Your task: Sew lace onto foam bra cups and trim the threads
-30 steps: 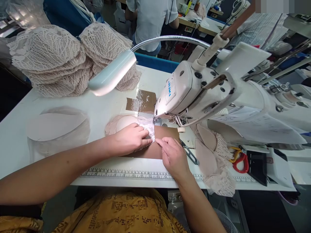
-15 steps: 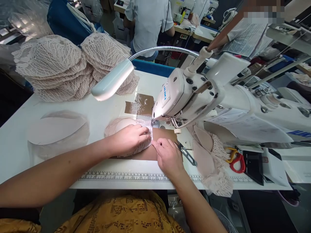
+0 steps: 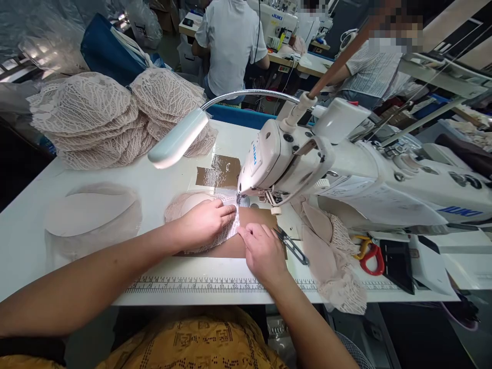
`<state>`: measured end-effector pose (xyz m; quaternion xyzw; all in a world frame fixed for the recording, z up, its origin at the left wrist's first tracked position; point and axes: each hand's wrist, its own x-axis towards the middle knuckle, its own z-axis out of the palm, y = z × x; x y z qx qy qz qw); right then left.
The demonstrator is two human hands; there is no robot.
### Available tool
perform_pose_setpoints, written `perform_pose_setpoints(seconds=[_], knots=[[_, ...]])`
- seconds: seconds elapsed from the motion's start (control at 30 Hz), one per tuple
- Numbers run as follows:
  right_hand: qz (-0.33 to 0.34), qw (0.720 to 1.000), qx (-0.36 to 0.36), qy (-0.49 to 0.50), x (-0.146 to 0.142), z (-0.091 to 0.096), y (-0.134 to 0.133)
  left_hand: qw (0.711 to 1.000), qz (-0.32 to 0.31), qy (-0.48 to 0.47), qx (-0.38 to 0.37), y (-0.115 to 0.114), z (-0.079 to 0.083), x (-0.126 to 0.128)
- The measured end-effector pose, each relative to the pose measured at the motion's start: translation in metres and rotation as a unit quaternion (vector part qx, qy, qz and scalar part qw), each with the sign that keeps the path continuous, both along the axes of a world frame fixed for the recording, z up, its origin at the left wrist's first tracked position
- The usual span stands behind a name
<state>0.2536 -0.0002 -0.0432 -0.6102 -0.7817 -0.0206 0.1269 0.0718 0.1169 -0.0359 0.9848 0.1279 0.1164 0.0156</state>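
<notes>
A beige lace cup piece (image 3: 175, 207) lies on brown card beneath the needle area of a white sewing machine (image 3: 265, 154). Across its top rests my left hand (image 3: 207, 219), fingers drawn together and pressing the lace close to the presser foot. My right hand (image 3: 263, 251) is closed, thumb and forefinger pinching the near right edge of the same piece. Dark thread snips (image 3: 292, 246) lie just right of my right fingers. The fingertips of the left hand partly cover the lace edge. Brown tape-covered card (image 3: 219, 171) sits behind the piece.
Stacked lace cups (image 3: 88, 120) fill the back left. A lamp (image 3: 179, 138) overhangs the table. Sheer fabric with a pale oval (image 3: 90, 215) lies left. More beige pieces (image 3: 319, 246), red-handled scissors (image 3: 372, 259) and a printed ruler (image 3: 184, 284) are nearby. Two people (image 3: 230, 46) are beyond.
The camera view has shifted slightly, so the scene sits a little lower and the machine further left. Both hands keep nearly the same places on the lace.
</notes>
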Motion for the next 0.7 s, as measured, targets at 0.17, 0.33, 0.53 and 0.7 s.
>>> perform_pose_setpoints(seconds=[0.17,0.33,0.53,0.7], knots=[[-0.003,0.999,-0.038,-0.014,0.000,0.005,0.006,1.000,-0.005,0.027,0.004,0.010,-0.001,-0.001],[-0.008,0.993,-0.110,-0.036,0.000,0.018,0.019,1.000,-0.023,0.011,-0.014,0.024,-0.004,-0.001],[0.019,0.991,-0.127,-0.041,0.004,0.027,0.031,0.999,-0.015,0.033,-0.011,0.023,0.003,-0.003],[0.031,0.995,-0.096,-0.027,0.008,0.023,0.033,0.999,-0.022,0.013,-0.026,0.018,0.003,-0.004]])
